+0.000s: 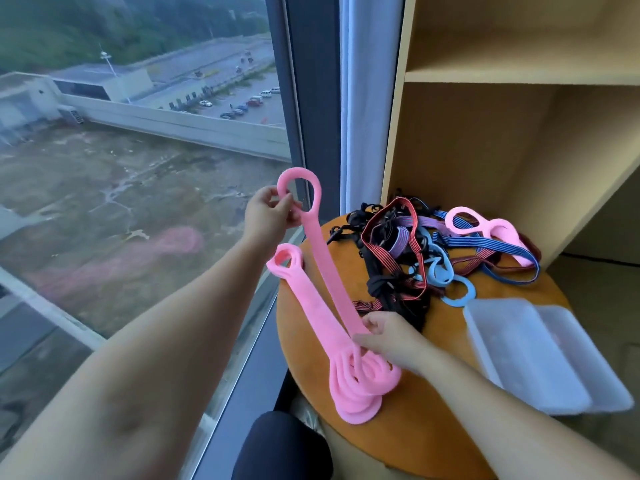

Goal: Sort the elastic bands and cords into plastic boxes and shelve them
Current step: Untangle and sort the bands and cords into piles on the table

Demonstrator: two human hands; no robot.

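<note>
Pink foam-like stretch bands [332,341] lie gathered at the near edge of a round orange stool [415,424] beside a window. The person's left hand [268,211] is raised, fingers pinched around the ring end of one pink band that stretches down to the bundle. The right hand [391,341] rests on the stack, fingers closed on the bands just above their looped ends.

Sorting looks barely begun. A tangled pile of cords [429,251], striped red, blue, purple and black, with pale blue rings and another pink band, sits unsorted at the far side of the stool.

Two clear plastic boxes [540,355] lie side by side on the stool's right edge; both appear empty. Behind, the wooden shelf unit [485,140] has nothing on its visible shelves, so boxing and shelving remain.
</note>
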